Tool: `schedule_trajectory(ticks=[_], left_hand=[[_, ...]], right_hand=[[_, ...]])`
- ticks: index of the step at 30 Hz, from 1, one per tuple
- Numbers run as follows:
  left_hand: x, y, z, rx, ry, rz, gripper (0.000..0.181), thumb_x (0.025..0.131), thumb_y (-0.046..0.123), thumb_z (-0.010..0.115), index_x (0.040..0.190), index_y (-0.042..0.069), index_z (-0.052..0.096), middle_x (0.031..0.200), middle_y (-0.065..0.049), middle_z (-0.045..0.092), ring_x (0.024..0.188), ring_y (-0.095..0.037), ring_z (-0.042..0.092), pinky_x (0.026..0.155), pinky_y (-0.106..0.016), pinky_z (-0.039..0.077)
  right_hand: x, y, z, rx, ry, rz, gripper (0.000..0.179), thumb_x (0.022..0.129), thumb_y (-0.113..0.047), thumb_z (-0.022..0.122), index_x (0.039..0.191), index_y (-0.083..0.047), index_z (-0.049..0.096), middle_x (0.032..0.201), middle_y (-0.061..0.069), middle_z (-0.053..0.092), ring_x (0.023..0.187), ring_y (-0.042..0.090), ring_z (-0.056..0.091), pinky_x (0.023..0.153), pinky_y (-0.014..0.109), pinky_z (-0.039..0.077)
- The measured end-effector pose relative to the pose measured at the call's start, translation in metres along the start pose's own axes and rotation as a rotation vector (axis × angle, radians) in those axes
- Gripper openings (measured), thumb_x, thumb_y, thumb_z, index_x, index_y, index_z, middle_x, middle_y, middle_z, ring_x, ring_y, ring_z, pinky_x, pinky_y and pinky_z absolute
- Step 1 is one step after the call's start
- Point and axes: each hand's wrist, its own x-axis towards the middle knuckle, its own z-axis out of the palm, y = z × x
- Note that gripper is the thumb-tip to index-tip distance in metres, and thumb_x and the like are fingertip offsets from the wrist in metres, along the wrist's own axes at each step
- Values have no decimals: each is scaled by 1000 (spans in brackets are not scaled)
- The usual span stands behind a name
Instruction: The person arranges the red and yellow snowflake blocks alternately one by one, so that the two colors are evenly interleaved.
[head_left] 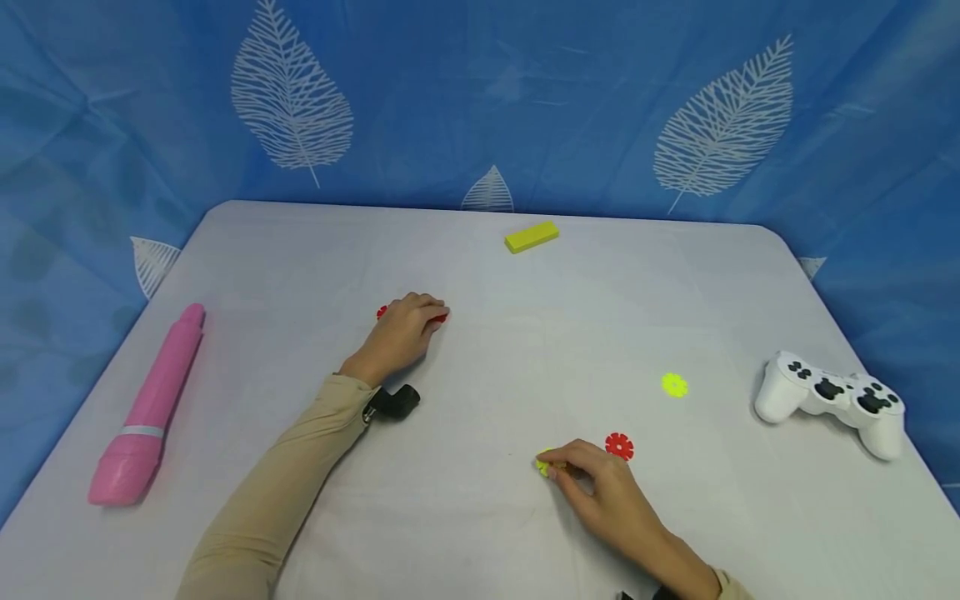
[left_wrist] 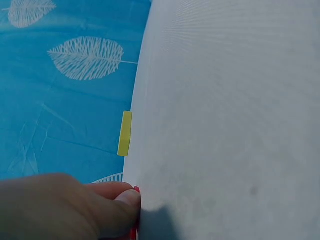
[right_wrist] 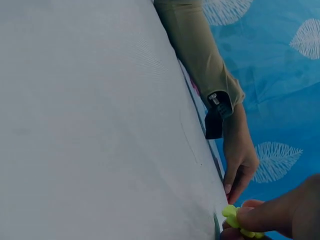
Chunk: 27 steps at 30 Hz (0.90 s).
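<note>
My left hand (head_left: 404,332) pinches a red snowflake-shaped disc (left_wrist: 136,189) between thumb and fingers, low over the table left of centre. Another red notched disc (head_left: 382,312) shows just past the left side of that hand. Nearer the front, my right hand (head_left: 600,492) pinches a yellow-green notched disc (right_wrist: 230,212) by its edge, thumb against fingers. Part of this disc is hidden by the fingers. Close beyond the right knuckles lies a red flower-like disc (head_left: 619,446), flat on the cloth. Farther right rests a yellow-green disc (head_left: 675,385).
A yellow block (head_left: 532,237) lies near the table's back edge. At the left is a pink microphone-shaped object (head_left: 150,408), and at the right a white game controller (head_left: 830,403). A white cloth (head_left: 480,550) covers the table, with a blue leaf-patterned curtain (head_left: 480,92) behind.
</note>
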Motion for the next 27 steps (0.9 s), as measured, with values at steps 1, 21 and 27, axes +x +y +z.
schedule_trajectory(ticks=[1, 21, 27], left_hand=[[0, 0, 0, 1, -1, -1, 24, 86, 4, 56, 109, 3, 65, 112, -10, 63, 102, -28, 57, 87, -41, 45], [-2, 0, -2, -7, -9, -17, 25, 86, 4, 56, 110, 4, 65, 114, -10, 63, 103, -28, 56, 88, -41, 45], [-1, 1, -2, 15, -25, -29, 25, 87, 6, 56, 111, 5, 65, 114, -9, 63, 103, -26, 56, 89, -41, 45]], right_hand=[[3, 0, -1, 0, -6, 29, 27, 73, 5, 68, 91, -15, 69, 79, -11, 64, 66, -4, 52, 61, 12, 45], [144, 9, 23, 68, -78, 359, 27, 80, -11, 66, 106, -10, 64, 84, 10, 67, 70, 14, 59, 59, 22, 45], [182, 8, 41, 56, -76, 372, 25, 81, -12, 65, 105, -9, 64, 81, 11, 65, 60, 11, 53, 53, 20, 41]])
